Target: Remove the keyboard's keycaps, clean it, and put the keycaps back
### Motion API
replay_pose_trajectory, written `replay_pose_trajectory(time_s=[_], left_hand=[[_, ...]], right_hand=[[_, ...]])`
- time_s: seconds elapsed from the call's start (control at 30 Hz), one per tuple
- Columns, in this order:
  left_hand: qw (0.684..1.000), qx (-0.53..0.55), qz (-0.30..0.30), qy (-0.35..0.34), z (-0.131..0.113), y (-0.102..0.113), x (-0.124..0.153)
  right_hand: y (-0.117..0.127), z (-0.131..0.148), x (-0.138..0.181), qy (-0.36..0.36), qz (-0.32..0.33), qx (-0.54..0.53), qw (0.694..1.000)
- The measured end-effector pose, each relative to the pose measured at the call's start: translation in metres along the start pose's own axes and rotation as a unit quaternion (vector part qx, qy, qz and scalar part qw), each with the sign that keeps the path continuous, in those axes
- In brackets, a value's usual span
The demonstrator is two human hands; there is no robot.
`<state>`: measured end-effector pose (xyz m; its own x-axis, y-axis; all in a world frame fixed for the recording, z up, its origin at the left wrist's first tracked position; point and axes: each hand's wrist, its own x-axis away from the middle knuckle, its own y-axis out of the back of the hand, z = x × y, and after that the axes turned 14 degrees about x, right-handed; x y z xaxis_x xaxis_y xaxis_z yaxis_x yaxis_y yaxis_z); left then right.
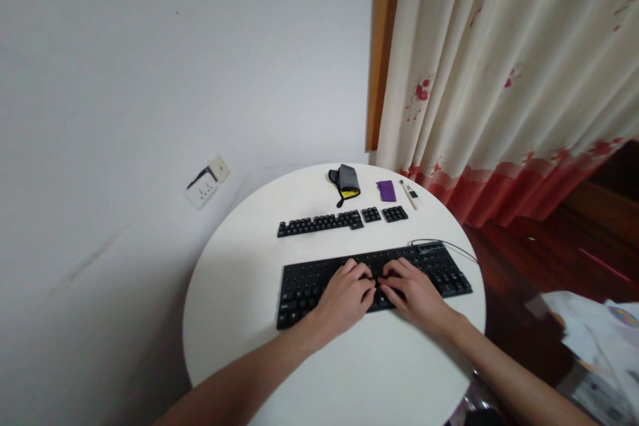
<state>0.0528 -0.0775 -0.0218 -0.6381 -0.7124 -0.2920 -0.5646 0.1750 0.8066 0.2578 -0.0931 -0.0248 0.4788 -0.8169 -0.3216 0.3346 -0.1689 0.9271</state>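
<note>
A black keyboard lies on the round white table. Small bare key positions show along its upper left, while larger keycaps sit at its lower left corner. My left hand rests over the middle of the keyboard, its fingers bent and drawn together. Close beside it, my right hand has curled fingers too, with thumb and fingertips meeting near those of the left. Whatever lies between the fingertips is too small and covered to make out. Behind the keyboard, loose black keycaps are laid out in rows.
Toward the table's back are a folded grey and yellow cloth, a purple cloth and a thin white brush-like tool. A black cable runs off the right edge. A wall socket and curtain stand beyond.
</note>
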Motion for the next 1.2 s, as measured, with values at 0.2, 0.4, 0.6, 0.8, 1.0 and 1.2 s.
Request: replay_pose_trajectory(time_s=[0.2, 0.4, 0.6, 0.8, 1.0, 1.2], left_hand=[[1.0, 0.018, -0.013, 0.009, -0.001, 0.001, -0.001], [0.995, 0.049, -0.079, 0.02, 0.004, 0.008, -0.002], [0.993, 0.055, -0.099, 0.031, 0.005, 0.015, -0.001], [0.994, 0.059, -0.094, 0.023, 0.006, 0.015, 0.0], [0.994, 0.069, -0.083, 0.023, 0.006, 0.015, 0.0], [0.997, 0.071, -0.026, 0.001, 0.001, 0.011, 0.001]], right_hand=[[0.002, -0.006, -0.021, -0.019, 0.008, -0.01, 1.0], [-0.016, -0.021, -0.096, -0.072, 0.032, 0.091, 0.993], [-0.029, -0.027, -0.14, -0.058, 0.088, 0.191, 0.976], [-0.029, -0.029, -0.141, -0.022, 0.096, 0.192, 0.977], [-0.023, -0.039, -0.136, 0.025, 0.111, 0.149, 0.982], [0.001, -0.052, -0.082, -0.005, 0.027, -0.001, 1.0]])
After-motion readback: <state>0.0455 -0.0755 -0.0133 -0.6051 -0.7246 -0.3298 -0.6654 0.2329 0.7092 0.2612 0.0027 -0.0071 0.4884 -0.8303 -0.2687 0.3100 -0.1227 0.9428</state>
